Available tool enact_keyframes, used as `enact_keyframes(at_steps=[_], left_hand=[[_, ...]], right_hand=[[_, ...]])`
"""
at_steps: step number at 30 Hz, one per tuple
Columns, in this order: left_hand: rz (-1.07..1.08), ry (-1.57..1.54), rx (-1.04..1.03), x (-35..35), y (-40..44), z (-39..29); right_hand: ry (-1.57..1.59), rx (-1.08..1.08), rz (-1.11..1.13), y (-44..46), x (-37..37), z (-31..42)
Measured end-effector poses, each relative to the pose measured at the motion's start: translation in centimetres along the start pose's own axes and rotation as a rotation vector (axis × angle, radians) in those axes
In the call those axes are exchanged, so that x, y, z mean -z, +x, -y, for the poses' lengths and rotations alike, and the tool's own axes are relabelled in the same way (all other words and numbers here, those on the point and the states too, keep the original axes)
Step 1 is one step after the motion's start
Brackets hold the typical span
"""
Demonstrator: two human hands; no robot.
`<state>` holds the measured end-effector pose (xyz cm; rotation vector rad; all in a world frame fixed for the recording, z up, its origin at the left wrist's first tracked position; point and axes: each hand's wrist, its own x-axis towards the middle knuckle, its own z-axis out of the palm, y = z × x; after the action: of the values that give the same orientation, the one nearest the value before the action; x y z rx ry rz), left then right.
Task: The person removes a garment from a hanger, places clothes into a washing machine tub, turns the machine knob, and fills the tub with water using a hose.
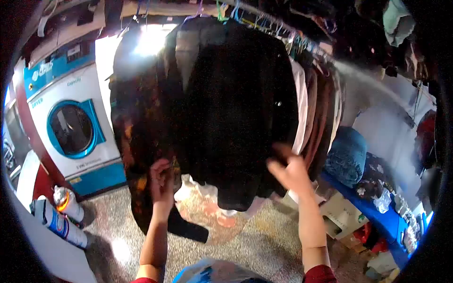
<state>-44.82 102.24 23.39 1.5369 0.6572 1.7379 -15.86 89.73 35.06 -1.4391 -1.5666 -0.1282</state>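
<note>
A black jacket (226, 108) hangs in front of me from the rail, its lower hem at about the height of my hands. Left of it is a dark garment with an orange pattern (137, 141). My left hand (162, 181) is at the lower part of this patterned garment, palm up with the fingers partly curled; whether cloth is between them I cannot tell. At the jacket's lower right side is my right hand (290, 172), thumb and fingers apart, with nothing seen in it. Its fingertips are blurred and lie over the black cloth.
Several more garments (311, 104) hang on the metal rail (269, 28) to the right. A dryer (75, 127) stands at the left, with canisters (68, 231) on the floor near it. On the right, a blue bench (363, 207) bears a denim bundle (347, 155) and other cloth.
</note>
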Motion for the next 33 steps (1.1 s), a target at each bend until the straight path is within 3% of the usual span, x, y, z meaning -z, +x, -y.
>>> enact_keyframes(at_steps=[2,3,4,6,7,10,13,15,19,21,23,25,29,33], left_hand=[[0.172,-0.025,0.016,-3.0,1.2,-6.5],[0.190,-0.019,-0.223,-4.5,2.4,-7.9],[0.205,-0.071,-0.259,-5.9,3.1,-10.3],[0.236,0.069,-0.556,-8.7,5.8,-13.7],[0.232,0.161,-0.735,-10.2,7.6,-15.4],[0.143,0.288,-0.957,-14.9,14.1,-16.9],[-0.028,0.496,-0.979,-17.2,19.7,-16.7],[0.130,0.483,-0.749,-16.3,21.9,-15.5],[0.099,0.643,-0.747,-12.5,22.1,-15.5],[0.042,0.463,-0.776,-11.2,22.6,-14.6],[0.050,0.422,-0.674,-9.8,22.6,-14.5],[0.097,0.356,-0.626,-8.6,22.8,-14.6],[0.177,0.317,-0.622,-7.1,23.7,-14.6],[0.237,0.513,-0.644,-5.5,23.8,-15.3]], right_hand=[[0.057,0.141,0.099,0.8,-0.1,2.2],[0.143,0.156,0.097,1.6,0.4,4.1],[0.241,0.224,-0.031,2.9,0.8,5.1],[0.006,0.240,-0.265,7.5,2.2,7.1],[0.030,0.508,-0.428,11.2,2.3,7.9],[-0.341,0.545,-0.455,21.7,3.1,9.6],[-0.783,0.216,-0.146,27.1,1.6,10.8],[-0.939,0.142,-0.051,28.7,0.4,10.6],[-0.850,0.146,-0.088,29.8,0.0,10.1],[-0.802,0.087,-0.125,29.8,0.1,10.7],[-0.832,0.101,-0.157,30.4,0.0,11.1],[-0.863,0.194,-0.181,31.0,0.1,11.8],[-0.864,0.237,-0.147,32.6,-1.6,13.2],[-0.832,0.241,-0.039,31.1,-4.4,11.2]])
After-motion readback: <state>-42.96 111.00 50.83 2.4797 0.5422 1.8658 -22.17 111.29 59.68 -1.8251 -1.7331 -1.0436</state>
